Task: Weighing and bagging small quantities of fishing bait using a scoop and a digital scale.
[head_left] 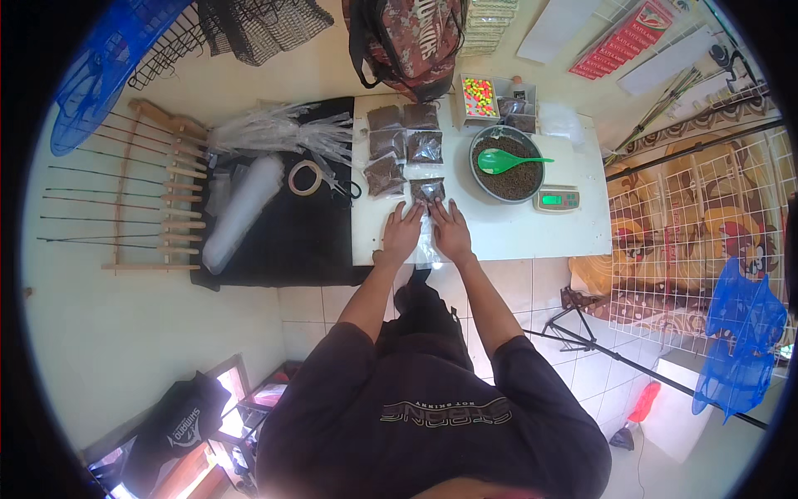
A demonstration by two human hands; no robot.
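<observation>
Bag of clear plastic, its far end filled with dark brown granules [428, 190], lies on the white rectangular tabletop [544, 239], near the front edge, in front of the person. Its empty clear tail [426, 248] runs back between the wrists toward that edge.

Left hand [401, 234]: open, palm down, fingers extended and a little spread, fingertips at the near-left side of the fill. Right hand [452, 234]: mirrors it, also open, fingertips at the near-right side. Neither seems to grip anything; both look to be pressing the plastic down. Can't tell how hard, or if a thumb catches the film.

Reads as flattening the fill. To do it well: keep pressure light and even on both sides, pads rather than nails. Work granules away from the tail so the film there lies clean. Push air toward the open end, not into the corners. Too much force could split a seam or squirt grit back up the tail.

Thickness reference: five flat, brown-filled clear packets [385, 176] just beyond and to the left. Keep elbows and right wrist off the round grey bowl [509, 200] with the bright green plastic spoon [497, 161] in it.
</observation>
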